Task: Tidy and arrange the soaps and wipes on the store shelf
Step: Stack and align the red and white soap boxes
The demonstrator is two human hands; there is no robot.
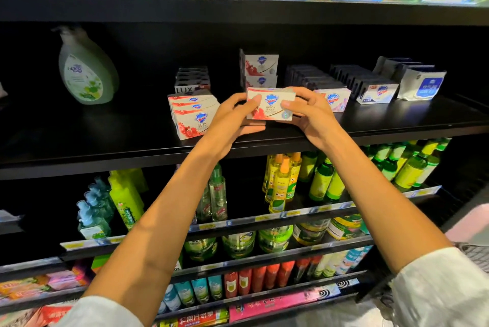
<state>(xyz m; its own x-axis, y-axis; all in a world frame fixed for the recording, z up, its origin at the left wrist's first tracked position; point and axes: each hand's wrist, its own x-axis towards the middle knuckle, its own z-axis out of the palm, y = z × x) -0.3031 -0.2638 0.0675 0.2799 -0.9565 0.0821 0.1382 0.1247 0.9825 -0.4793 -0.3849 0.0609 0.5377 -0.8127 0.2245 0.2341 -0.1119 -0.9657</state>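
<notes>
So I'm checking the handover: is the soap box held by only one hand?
No, both the left hand and right hand grip the soap box.

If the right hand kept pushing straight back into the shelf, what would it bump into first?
Probably the row of dark soap boxes just behind the right hand, which holds a Safeguard soap box jointly with the left hand. Depth is hard to judge here.

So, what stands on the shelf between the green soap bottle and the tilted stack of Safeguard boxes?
Nothing: in the head view the black shelf is bare between the green soap bottle and the tilted stack of Safeguard boxes.
</notes>
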